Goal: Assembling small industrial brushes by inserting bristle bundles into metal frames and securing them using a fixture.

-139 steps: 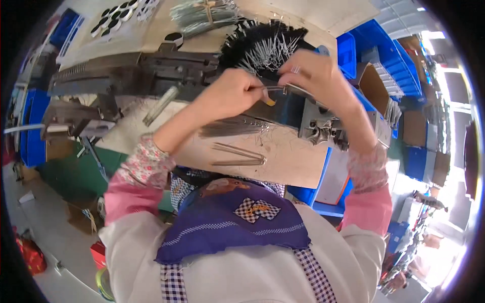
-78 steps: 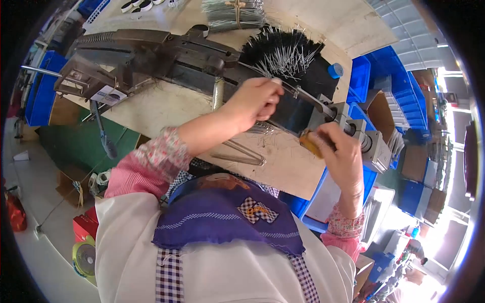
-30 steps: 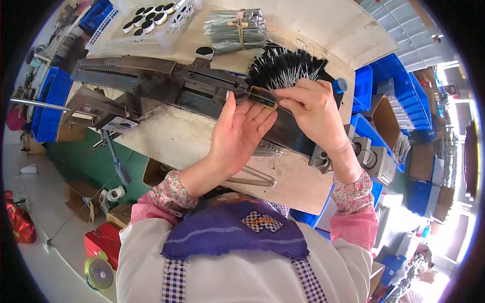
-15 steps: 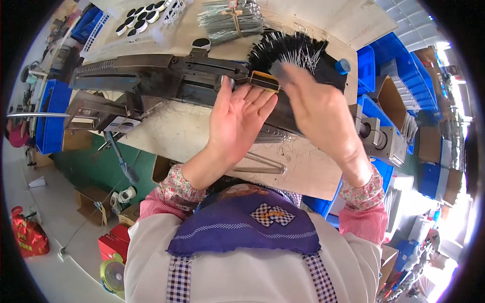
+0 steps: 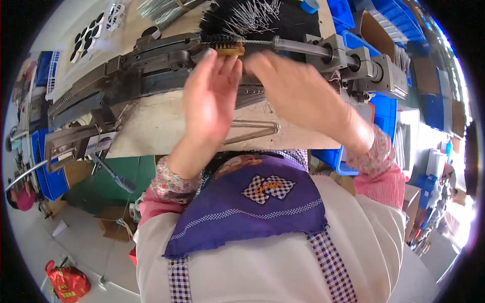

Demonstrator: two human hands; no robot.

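Note:
Palm up, my left hand (image 5: pixel 206 101) has its straight fingertips against a yellow-brown block (image 5: pixel 231 49), thumb to its left. Directly above the block, a tuft of black bristles (image 5: pixel 220 39) lies along a thin twisted metal wire (image 5: pixel 257 42) that runs right into a metal rod (image 5: pixel 300 47) of the bench machine (image 5: pixel 166 60). Just right of the block is my right hand (image 5: pixel 303 93), its back toward me. Motion smears its fingers, so whatever they may hold cannot be made out.
Behind the machine lie a black pile with silvery wires (image 5: pixel 252 17), a bundle of wires (image 5: pixel 164 11) and a blue tape roll (image 5: pixel 309 5). A white crate (image 5: pixel 108 15) of round black-and-white pieces stands far left. Bent metal rods (image 5: pixel 252 130) rest nearer me; blue bins (image 5: pixel 389 22) stand right.
The whole view has shifted, so the machine sits higher and more to the left. The twisted wire with bristles now shows above the block. My right hand has drawn back slightly from the block.

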